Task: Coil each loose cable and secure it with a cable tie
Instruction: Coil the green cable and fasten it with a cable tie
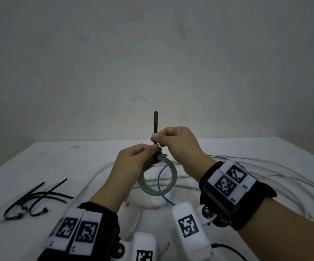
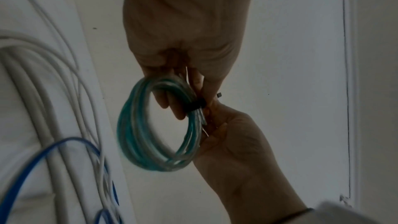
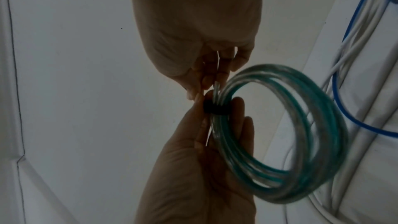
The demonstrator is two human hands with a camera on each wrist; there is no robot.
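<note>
The green cable coil hangs just below both hands, left hand pinching its banded top, right hand pinching the cable tie tail, which points straight up.

Dim, flat light throughout; both wrist views are dark and motion-blurred, and the head view bends at its edges.

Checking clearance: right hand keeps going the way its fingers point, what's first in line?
Probably the left hand: the right hand points left, pinching the black cable tie on the green coil, fingertips nearly touching. Depth unclear.
</note>
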